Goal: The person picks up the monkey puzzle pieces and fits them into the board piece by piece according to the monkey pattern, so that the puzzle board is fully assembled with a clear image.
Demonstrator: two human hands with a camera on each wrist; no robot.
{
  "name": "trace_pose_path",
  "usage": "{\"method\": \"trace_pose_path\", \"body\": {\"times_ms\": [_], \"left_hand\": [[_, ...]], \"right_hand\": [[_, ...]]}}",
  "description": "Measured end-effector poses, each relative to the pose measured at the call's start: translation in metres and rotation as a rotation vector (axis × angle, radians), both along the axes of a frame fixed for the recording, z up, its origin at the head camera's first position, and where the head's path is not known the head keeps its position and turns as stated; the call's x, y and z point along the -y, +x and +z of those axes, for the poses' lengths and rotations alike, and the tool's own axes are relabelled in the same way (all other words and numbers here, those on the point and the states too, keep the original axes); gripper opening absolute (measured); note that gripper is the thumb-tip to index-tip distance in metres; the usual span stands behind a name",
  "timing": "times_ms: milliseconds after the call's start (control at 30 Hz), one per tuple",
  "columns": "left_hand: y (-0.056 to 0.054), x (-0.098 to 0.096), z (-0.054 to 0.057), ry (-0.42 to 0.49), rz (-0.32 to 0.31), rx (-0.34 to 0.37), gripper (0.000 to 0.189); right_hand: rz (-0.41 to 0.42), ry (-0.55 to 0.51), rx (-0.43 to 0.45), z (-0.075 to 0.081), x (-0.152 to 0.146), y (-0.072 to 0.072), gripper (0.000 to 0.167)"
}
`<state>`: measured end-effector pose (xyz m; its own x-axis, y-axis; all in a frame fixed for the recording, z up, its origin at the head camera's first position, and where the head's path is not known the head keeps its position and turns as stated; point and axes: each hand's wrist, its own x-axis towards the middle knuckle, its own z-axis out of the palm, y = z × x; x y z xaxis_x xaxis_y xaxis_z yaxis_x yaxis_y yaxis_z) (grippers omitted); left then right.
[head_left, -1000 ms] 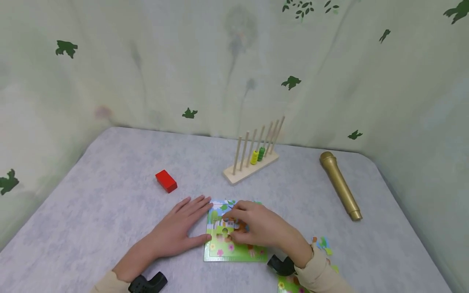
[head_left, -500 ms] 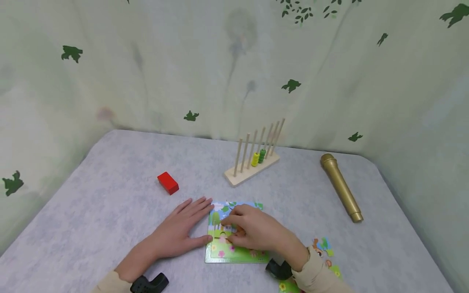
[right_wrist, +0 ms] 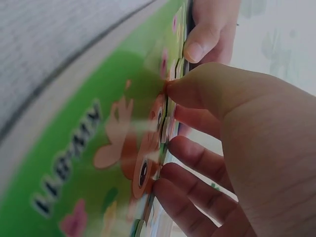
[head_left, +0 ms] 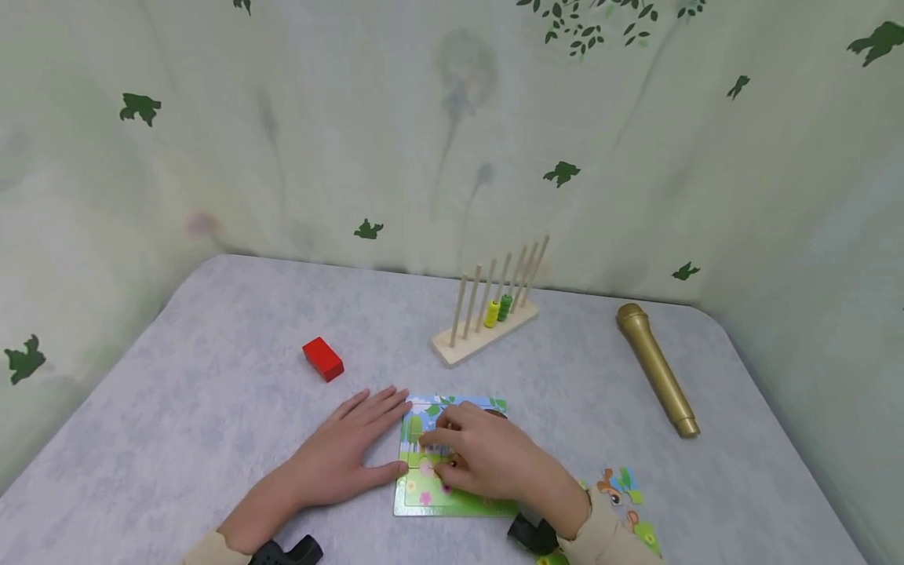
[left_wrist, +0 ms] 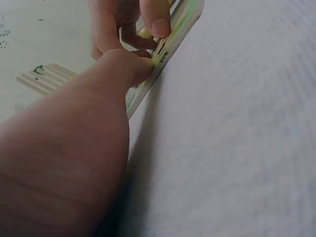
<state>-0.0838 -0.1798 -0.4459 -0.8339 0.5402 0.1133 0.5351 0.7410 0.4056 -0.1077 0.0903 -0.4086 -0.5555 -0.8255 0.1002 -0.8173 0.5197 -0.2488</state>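
A square cartoon jigsaw puzzle board [head_left: 452, 508] lies on the table in front of me. My left hand [head_left: 346, 455] rests flat beside it, fingers spread, with fingertips and thumb touching its left edge. My right hand [head_left: 490, 459] is over the middle of the board. Its thumb and forefinger pinch a puzzle piece [right_wrist: 169, 121] low against the picture, and the other fingers touch the surface. Most of that piece is hidden by the fingers. In the right wrist view the board's printed deer [right_wrist: 140, 163] shows beside my fingertips.
Loose puzzle pieces [head_left: 625, 494] lie near my right sleeve, partly covered by it. Farther back are a red block [head_left: 323, 359], a wooden peg stand [head_left: 486, 337] with yellow and green beads, and a gold microphone-shaped object [head_left: 657, 369] at the right.
My right hand has shifted slightly left and toward me over the board, moving the pinched piece. A gap visible in the picture earlier is now covered. My left hand stays in place.
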Motion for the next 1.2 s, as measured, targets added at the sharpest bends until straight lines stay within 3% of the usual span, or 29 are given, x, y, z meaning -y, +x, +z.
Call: {"method": "trace_pose_path", "body": {"times_ms": [233,500,867,1200], "left_hand": [[0.0,-0.001,0.0,-0.014,-0.015,-0.031,0.082],[0.003,0.0,-0.003,-0.004,-0.024,-0.002,0.083],[-0.002,0.0,-0.004,-0.027,-0.009,-0.066,0.081],[-0.001,-0.001,0.0,-0.048,0.001,-0.001,0.083]], "right_hand": [[-0.021,-0.012,-0.001,-0.001,-0.001,0.005,0.033],[-0.027,-0.024,0.062,-0.002,-0.008,0.012,0.037],[-0.001,-0.045,0.106,0.008,-0.015,0.006,0.041],[-0.032,-0.157,0.122,0.01,-0.039,0.009,0.033]]}}
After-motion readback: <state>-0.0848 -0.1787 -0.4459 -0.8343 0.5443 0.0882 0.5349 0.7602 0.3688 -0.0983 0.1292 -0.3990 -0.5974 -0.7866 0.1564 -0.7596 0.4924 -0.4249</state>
